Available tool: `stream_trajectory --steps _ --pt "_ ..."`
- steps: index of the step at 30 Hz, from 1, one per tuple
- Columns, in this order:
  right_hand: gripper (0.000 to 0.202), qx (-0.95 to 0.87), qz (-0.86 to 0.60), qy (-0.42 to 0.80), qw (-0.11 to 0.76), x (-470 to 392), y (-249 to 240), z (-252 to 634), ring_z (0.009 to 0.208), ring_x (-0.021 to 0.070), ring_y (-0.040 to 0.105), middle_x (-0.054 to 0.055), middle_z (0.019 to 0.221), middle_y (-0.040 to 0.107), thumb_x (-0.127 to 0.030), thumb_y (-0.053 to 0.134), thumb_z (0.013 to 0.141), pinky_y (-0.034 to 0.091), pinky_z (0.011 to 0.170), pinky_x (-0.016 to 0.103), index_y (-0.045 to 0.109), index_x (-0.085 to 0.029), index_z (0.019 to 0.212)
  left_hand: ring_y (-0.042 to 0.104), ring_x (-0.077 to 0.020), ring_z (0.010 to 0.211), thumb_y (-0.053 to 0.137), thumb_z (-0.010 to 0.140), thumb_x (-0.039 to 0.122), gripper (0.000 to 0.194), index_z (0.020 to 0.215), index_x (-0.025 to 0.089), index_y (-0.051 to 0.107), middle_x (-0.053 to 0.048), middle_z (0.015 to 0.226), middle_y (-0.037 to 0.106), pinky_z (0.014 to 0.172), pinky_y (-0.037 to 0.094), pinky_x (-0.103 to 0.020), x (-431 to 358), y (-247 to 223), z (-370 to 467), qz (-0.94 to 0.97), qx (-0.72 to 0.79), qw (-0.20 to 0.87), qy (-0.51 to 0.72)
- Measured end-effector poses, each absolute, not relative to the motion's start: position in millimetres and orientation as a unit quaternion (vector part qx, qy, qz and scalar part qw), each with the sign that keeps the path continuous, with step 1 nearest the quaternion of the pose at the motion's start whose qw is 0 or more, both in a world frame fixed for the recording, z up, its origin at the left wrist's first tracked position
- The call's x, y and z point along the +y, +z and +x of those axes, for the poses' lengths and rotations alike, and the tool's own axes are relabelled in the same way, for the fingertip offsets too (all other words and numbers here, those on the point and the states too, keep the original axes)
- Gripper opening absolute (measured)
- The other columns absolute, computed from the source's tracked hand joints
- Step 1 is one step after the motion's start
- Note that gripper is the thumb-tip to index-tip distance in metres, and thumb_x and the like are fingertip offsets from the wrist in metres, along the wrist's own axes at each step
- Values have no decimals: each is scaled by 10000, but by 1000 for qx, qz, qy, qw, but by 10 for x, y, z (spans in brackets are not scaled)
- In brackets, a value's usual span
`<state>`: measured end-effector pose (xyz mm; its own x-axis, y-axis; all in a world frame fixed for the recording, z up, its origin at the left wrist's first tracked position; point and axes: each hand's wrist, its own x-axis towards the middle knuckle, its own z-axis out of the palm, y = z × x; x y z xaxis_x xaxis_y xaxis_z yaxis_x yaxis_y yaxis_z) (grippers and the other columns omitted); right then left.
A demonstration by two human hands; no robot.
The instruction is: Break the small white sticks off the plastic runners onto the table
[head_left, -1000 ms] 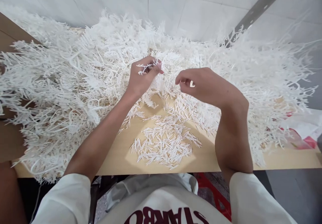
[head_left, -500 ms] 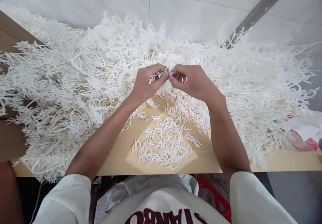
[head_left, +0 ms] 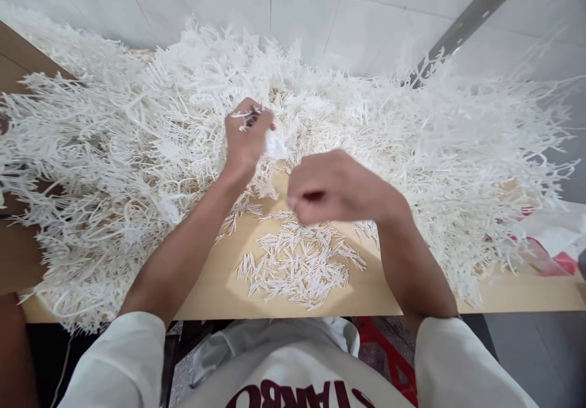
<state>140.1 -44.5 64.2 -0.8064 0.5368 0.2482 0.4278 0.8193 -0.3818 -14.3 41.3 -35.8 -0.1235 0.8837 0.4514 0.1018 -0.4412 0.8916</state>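
Note:
My left hand (head_left: 249,130) is closed at the near edge of a big heap of white branching plastic-looking strands (head_left: 183,109). Thin white branched pieces (head_left: 245,116) stick out from between its fingers. Lower and to the right, my right hand (head_left: 332,188) is curled with fingers together, blurred by motion; whether something small is inside it is hidden. It hovers above a loose pile of short thin white sticks (head_left: 302,261) lying on the tan tabletop (head_left: 210,292).
The white heap stretches across the back and both sides of the table. Brown cardboard (head_left: 21,249) stands at the left. At the right lies a white and pink plastic bag (head_left: 553,243). A grey metal post (head_left: 476,14) leans by the tiled wall (head_left: 311,5).
My hands, fingertips together half a second ago, are now apart. The left has moved left and slightly up with the strands; the right has come down toward the stick pile.

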Motion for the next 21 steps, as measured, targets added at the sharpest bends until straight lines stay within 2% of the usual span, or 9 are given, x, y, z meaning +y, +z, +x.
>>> stream_trajectory --steps 3,7,10,12,14,16,19,21 --pt "225 -935 -249 180 177 -533 764 1385 550 65 414 -54 565 534 -205 466 836 337 584 240 577 -202 640 521 -81 560 635 811 482 292 698 229 544 25 616 592 502 385 -235 488 -345 -218 590 414 334 607" --pt "167 -855 -432 166 233 -270 681 1748 682 107 567 -2 797 683 -216 502 846 417 676 271 667 -208 871 551 -81 601 592 825 540 297 854 245 603 1 749 661 514 381 -235 387 -240 -122 642 369 378 556" --pt "219 -818 -518 104 226 -54 535 2026 951 202 582 68 1061 661 -323 549 852 432 812 348 672 -228 1006 566 -86 648 605 811 549 309 887 250 615 -3 802 651 540 392 -239 305 -189 -43 656 337 399 545" --pt "281 -824 -509 127 215 3 475 2054 1028 224 561 76 1126 637 -425 557 858 426 858 368 668 -241 1039 529 -78 621 616 802 548 305 864 249 618 7 771 610 537 388 -242 289 -174 -28 655 326 410 544" --pt "348 -837 -469 193 207 9 448 1963 974 201 578 68 1080 654 -501 521 876 435 834 349 659 -233 1050 470 -69 575 624 788 562 320 821 244 603 21 702 547 513 370 -243 297 -166 -33 654 326 409 547" --pt "381 -841 -439 232 215 0 430 1829 849 162 586 47 952 672 -540 516 873 432 766 310 657 -212 1006 409 -59 531 677 725 589 366 761 240 573 41 622 475 478 338 -241 316 -161 -42 655 322 409 548" --pt "364 -843 -434 207 241 2 399 1706 703 113 535 0 763 629 -554 569 840 395 690 270 654 -200 849 351 -46 512 772 623 566 404 699 235 554 56 578 422 459 291 -235 334 -155 -52 645 315 428 549" --pt "375 -845 -431 193 251 11 388 1703 655 97 496 -18 704 590 -561 554 848 380 669 260 642 -204 773 345 -45 519 788 620 536 391 683 226 558 52 582 421 470 282 -231 332 -149 -59 631 318 440 554"
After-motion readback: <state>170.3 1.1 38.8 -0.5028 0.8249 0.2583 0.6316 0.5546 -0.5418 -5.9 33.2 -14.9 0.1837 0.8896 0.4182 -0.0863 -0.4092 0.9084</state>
